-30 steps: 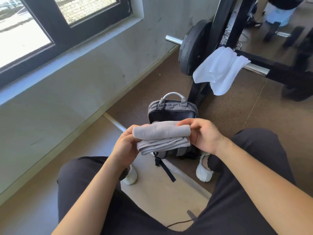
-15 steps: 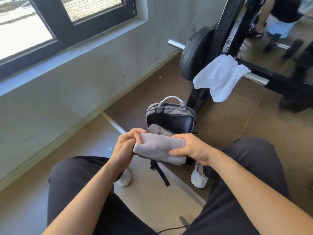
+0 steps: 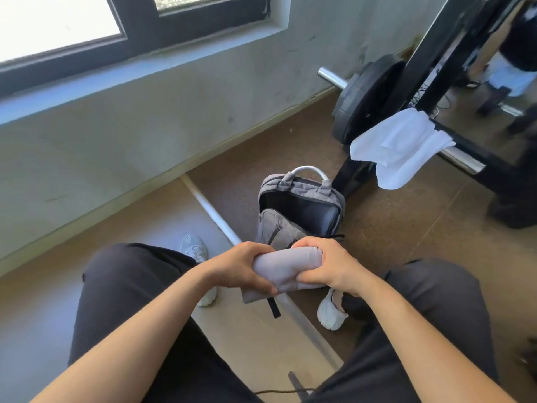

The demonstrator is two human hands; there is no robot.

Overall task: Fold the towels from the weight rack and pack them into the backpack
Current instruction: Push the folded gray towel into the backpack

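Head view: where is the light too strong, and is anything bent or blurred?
In the head view the window is blown out white; the white towel is bright yet shows folds; the wide lens curves the skirting; the gray towel is sharp.

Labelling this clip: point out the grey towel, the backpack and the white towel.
grey towel [image 3: 286,264], head view, middle of the roll.
backpack [image 3: 277,228], head view, open front flap.
white towel [image 3: 398,146], head view, middle of the drape.
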